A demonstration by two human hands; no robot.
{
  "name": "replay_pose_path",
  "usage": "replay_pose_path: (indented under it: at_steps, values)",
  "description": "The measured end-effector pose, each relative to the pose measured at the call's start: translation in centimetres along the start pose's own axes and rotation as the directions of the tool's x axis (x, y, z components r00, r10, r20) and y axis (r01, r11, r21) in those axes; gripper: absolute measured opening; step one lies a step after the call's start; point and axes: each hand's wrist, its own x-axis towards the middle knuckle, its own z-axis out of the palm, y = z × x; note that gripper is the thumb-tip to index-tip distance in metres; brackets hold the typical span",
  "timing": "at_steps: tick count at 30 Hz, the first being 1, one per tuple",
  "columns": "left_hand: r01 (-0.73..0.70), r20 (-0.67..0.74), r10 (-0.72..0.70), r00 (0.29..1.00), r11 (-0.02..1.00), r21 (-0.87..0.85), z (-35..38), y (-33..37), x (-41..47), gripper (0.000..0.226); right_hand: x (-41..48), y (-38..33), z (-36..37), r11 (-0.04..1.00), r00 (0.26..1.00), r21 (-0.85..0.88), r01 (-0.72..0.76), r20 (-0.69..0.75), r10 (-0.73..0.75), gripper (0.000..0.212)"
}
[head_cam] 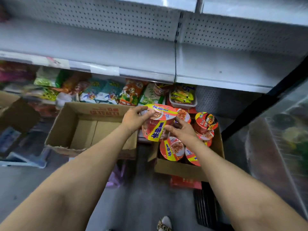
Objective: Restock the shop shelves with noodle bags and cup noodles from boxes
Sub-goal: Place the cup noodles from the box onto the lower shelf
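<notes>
At far left, a blurred brown carton [15, 110] stands at the frame edge. Right of it, an open cardboard box [86, 129] shows a bare bottom, its flaps spread outward. Behind it, on the lower shelf, a row of noodle bags [103, 93] in green, teal and orange wrappers runs toward a white tray [183, 104] holding yellow-green packets. Above the row, the white upper shelf [116, 52] with its perforated back panel carries no goods in the visible span.

At centre, the left hand [133, 118] closes on the near-left rim of a red-and-yellow cup noodle bowl [158, 121], fingers curled over the lid edge. The bowl is tilted, held in the air between the two boxes, above the floor gap. The right hand [181, 130] presses against the bowl's lower right side, thumb and fingers spread around it; both hands are clamped on the same bowl.

Further right, a second cardboard box [183, 169] holds more cup noodles [172, 148], lids up, with a smaller red cup [206, 122] stacked highest at the back. At far right, a glass cabinet front [275, 139] appears blurred.
</notes>
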Motion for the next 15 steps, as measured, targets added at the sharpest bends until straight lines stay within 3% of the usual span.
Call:
replay_pose_path:
  at_steps: [3, 10, 15]
  values:
    - [-0.010, -0.054, 0.005, 0.999, 0.997, -0.083, -6.4, -1.2, -1.2, 0.058, -0.1, -4.1, 5.3, 0.998, 0.998, 0.005, 0.061, 0.000, -0.061, 0.058]
    - [-0.103, -0.190, 0.089, 0.978, 0.993, -0.064, -20.1, -3.1, -2.6, 0.052, 0.3, -12.2, 16.1, 0.980, 0.981, -0.064, 0.188, 0.051, -0.185, 0.070]
    - [-0.143, -0.229, 0.122, 0.966, 0.987, -0.079, -26.8, -3.4, -3.1, 0.077, 1.1, -17.7, 20.7, 0.964, 0.963, -0.055, 0.261, 0.089, -0.256, 0.069]
